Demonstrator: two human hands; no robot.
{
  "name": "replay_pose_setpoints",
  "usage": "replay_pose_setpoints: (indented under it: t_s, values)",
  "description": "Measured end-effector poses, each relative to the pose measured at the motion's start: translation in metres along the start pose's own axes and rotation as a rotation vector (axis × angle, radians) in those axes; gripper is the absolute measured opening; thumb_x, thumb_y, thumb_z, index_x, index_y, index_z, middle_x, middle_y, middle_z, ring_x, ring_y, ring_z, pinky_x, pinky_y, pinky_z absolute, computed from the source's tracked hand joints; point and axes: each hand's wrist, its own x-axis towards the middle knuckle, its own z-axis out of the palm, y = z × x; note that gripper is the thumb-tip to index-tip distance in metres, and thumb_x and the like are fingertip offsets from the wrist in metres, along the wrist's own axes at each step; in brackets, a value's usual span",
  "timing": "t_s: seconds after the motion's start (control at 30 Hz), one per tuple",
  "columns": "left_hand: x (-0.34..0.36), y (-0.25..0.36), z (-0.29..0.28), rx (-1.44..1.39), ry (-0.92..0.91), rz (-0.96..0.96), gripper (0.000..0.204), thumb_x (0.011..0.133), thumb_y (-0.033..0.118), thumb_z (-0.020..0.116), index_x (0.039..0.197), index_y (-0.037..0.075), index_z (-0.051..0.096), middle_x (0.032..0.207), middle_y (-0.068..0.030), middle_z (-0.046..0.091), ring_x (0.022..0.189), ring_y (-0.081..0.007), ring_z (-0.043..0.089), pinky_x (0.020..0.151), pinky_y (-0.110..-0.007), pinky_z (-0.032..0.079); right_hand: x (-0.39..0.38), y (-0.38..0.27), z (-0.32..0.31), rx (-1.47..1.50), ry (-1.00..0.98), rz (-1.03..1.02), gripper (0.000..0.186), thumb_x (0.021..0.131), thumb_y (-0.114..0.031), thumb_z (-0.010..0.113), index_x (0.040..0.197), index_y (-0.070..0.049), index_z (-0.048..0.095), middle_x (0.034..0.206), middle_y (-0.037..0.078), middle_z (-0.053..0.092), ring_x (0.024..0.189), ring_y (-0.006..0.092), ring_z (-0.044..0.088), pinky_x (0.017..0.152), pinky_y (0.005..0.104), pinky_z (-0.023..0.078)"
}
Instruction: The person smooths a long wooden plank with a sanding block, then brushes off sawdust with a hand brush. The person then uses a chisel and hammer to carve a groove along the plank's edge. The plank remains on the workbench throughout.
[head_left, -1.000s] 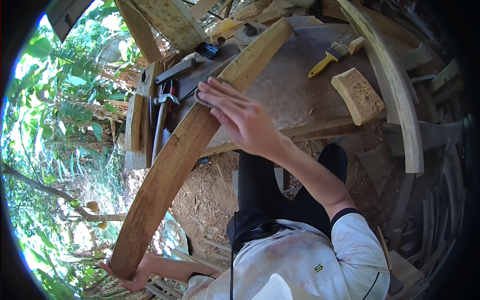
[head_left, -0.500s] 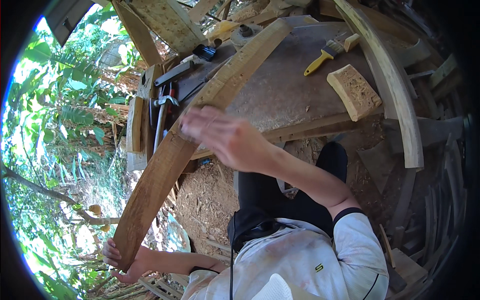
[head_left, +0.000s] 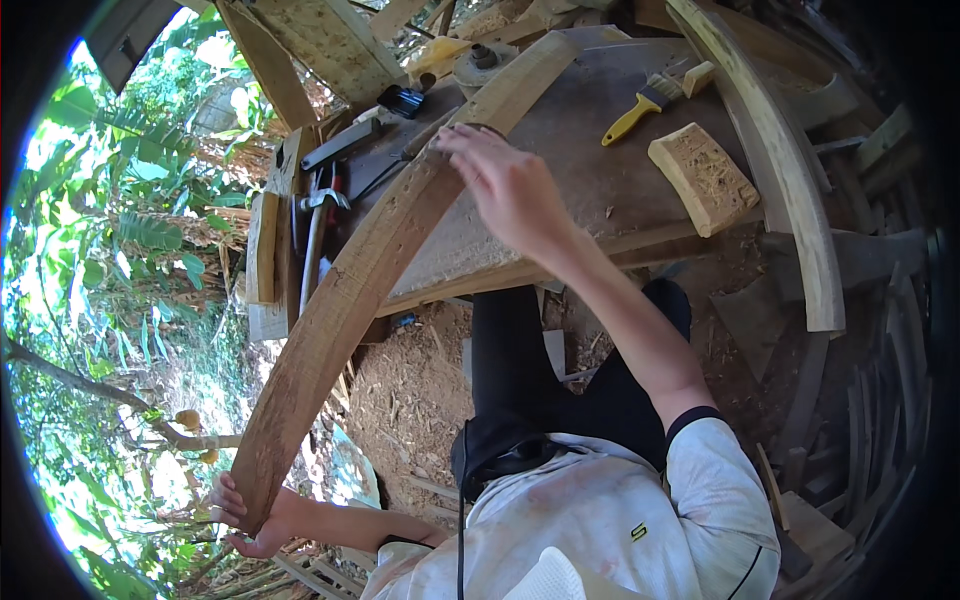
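Observation:
A long, curved wooden board [head_left: 335,290] slants from my lower left up across the workbench. My left hand [head_left: 255,515] is closed around its near end, fingers on one side and thumb on the other. My right hand [head_left: 505,185] presses on the board's upper part, with its fingers bent over the surface. A thin dark edge shows under those fingers. What it belongs to is hidden by the hand.
On the workbench [head_left: 590,185] lie a yellow-handled brush [head_left: 632,118], a wooden block [head_left: 703,180] and a hammer [head_left: 322,200]. A black-headed tool [head_left: 402,100] sits beyond them. Another curved timber [head_left: 780,140] leans at the right. Shavings cover the ground [head_left: 410,390].
My right hand has slid along the board, up and away from me, with the dark edge moving under it. My left hand keeps its hold at the near end.

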Motion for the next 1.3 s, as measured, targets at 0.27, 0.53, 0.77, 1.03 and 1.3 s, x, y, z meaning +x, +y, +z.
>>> replay_pose_setpoints:
  t_s: [0.27,0.53,0.77,1.03,1.3]
  values:
    - [-0.006,-0.006,-0.007,-0.014,0.052,-0.010,0.024,0.078,0.030,0.061,0.074,0.013,0.043,0.073,-0.0036,0.038,0.078,-0.0216,0.042,0.086,-0.039,0.039,0.009,0.003,0.007,0.072,-0.037,0.013,0.028,0.099,-0.004,0.066,0.127,0.001,0.071,0.130,0.018,0.075,0.122,0.0303,0.073,0.105,0.0393,0.062]
    - [-0.008,0.000,0.002,-0.036,0.018,0.025,0.023,0.077,0.030,0.062,0.078,0.011,0.049,0.072,-0.0037,0.039,0.076,-0.0213,0.043,0.086,-0.039,0.040,-0.040,-0.199,0.048,0.296,-0.058,-0.288,0.029,0.089,-0.005,0.068,0.118,0.000,0.070,0.125,0.019,0.073,0.126,0.0315,0.068,0.112,0.0407,0.055]
    - [-0.009,0.001,0.014,0.025,0.009,0.017,0.022,0.083,0.032,0.059,0.080,0.011,0.052,0.071,-0.0033,0.039,0.077,-0.0212,0.043,0.087,-0.040,0.041,-0.006,-0.113,0.031,0.090,0.003,0.002,0.036,0.090,-0.007,0.068,0.125,0.003,0.068,0.129,0.017,0.070,0.126,0.0304,0.067,0.112,0.0414,0.055]
    - [-0.034,-0.031,0.000,0.087,0.029,-0.016,0.020,0.083,0.029,0.054,0.082,0.009,0.055,0.071,-0.0038,0.039,0.074,-0.0221,0.043,0.083,-0.042,0.042,-0.053,-0.240,0.064,0.364,-0.126,-0.190,0.042,0.085,-0.009,0.071,0.123,0.006,0.067,0.124,0.021,0.073,0.123,0.0312,0.069,0.114,0.0423,0.052]
    - [-0.051,-0.042,0.004,0.048,-0.008,-0.120,0.025,0.096,0.027,0.046,0.092,0.007,0.062,0.076,-0.0059,0.049,0.083,-0.0257,0.055,0.091,-0.045,0.046,-0.024,-0.176,0.024,0.126,-0.248,-0.079,0.042,0.087,-0.009,0.069,0.125,0.008,0.066,0.131,0.024,0.072,0.128,0.0345,0.069,0.116,0.0448,0.050]
